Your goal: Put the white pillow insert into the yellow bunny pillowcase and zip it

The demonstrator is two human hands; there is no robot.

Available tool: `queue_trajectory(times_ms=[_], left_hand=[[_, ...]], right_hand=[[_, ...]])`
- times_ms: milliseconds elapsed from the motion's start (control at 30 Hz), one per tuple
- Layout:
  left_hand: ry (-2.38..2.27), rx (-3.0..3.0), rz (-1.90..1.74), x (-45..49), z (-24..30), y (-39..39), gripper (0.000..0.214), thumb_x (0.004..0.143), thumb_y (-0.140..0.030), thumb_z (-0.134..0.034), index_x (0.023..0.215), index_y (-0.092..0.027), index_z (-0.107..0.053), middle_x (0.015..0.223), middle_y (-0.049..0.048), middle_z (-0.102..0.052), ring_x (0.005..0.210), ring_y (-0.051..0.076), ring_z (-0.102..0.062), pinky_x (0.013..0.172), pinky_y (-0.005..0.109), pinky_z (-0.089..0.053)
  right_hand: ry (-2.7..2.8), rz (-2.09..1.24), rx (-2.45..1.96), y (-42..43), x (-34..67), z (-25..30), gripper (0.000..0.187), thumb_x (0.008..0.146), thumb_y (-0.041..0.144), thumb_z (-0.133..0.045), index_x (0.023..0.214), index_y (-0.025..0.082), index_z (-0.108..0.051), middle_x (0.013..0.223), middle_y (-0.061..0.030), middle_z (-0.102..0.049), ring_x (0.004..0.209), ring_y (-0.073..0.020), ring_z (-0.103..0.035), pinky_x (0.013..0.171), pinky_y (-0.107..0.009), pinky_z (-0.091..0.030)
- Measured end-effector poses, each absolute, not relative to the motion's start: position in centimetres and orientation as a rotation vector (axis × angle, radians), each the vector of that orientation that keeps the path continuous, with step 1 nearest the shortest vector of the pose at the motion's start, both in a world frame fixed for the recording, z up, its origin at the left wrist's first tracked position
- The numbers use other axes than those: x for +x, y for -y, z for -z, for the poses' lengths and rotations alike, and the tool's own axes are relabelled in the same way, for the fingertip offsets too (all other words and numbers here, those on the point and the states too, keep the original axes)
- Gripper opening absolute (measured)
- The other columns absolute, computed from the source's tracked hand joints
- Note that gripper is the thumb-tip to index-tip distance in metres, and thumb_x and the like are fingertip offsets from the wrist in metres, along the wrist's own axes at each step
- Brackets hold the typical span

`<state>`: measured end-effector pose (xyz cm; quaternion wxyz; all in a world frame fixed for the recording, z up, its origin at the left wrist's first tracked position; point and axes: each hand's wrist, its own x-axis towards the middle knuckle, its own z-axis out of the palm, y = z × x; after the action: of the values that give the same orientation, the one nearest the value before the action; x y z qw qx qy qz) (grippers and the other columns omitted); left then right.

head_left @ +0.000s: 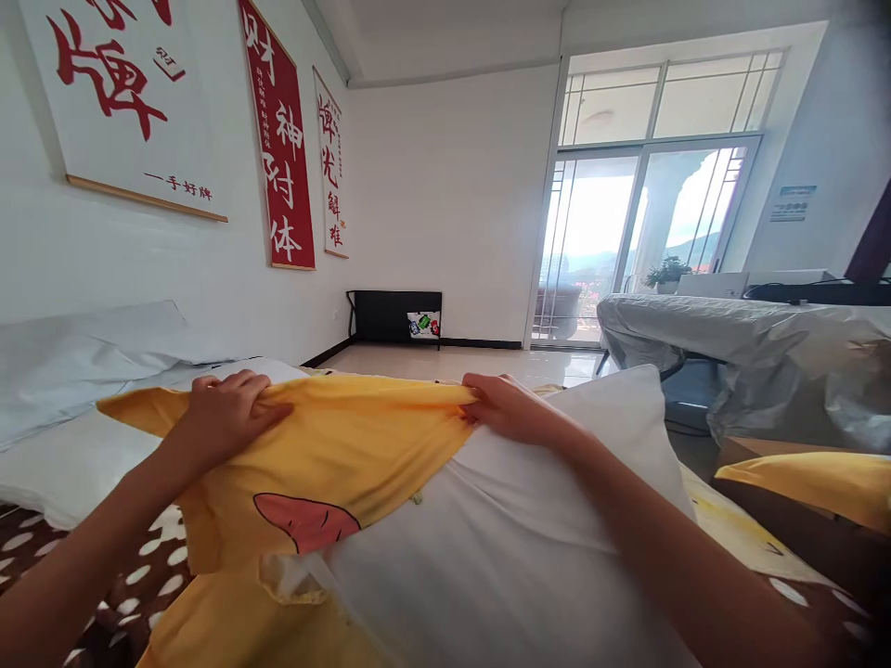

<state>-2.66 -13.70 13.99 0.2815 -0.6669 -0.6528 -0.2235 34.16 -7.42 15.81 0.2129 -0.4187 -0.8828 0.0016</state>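
My left hand (226, 408) is closed on the upper edge of a yellow pillowcase (327, 464) with a red-pink printed shape on it. My right hand (505, 408) grips the same edge farther right, fingers pinched on the cloth. The pillowcase is stretched between both hands. A white pillow (529, 529) lies under my right forearm, its lower left part covered by the yellow cloth.
A brown bedspread with white spots (132, 575) lies at lower left, white bedding (83, 371) beyond it by the wall. Another yellow cloth (821, 482) lies at right. A table under grey plastic sheeting (752, 353) stands near the glass balcony doors (647, 241).
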Motion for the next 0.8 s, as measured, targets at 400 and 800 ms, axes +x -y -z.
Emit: queue_trajectory(times_ms=[400, 800], left_hand=[[1.257, -2.242, 0.37, 17.1, -12.3, 15.2, 0.022, 0.078, -0.014, -0.044, 0.097, -0.014, -0.056, 0.089, 0.0113, -0.06, 0.08, 0.026, -0.057, 0.067, 0.039, -0.047], [1.312, -2.193, 0.462, 18.1, -10.8, 10.5, 0.023, 0.085, -0.012, -0.041, 0.1, -0.013, -0.059, 0.085, 0.012, -0.064, 0.082, 0.027, -0.062, 0.064, 0.036, -0.048]], right_hand=[[2.465, 0.197, -1.185, 10.0, 35.6, -15.8, 0.033, 0.09, 0.039, -0.045, 0.119, 0.026, -0.054, 0.094, -0.0028, -0.068, 0.087, -0.0201, -0.058, 0.077, -0.031, -0.039], [2.649, 0.814, -0.985, 10.3, 39.7, -9.4, 0.047, 0.089, 0.044, -0.051, 0.134, 0.027, -0.05, 0.106, -0.0111, -0.061, 0.096, -0.0256, -0.054, 0.089, -0.044, -0.033]])
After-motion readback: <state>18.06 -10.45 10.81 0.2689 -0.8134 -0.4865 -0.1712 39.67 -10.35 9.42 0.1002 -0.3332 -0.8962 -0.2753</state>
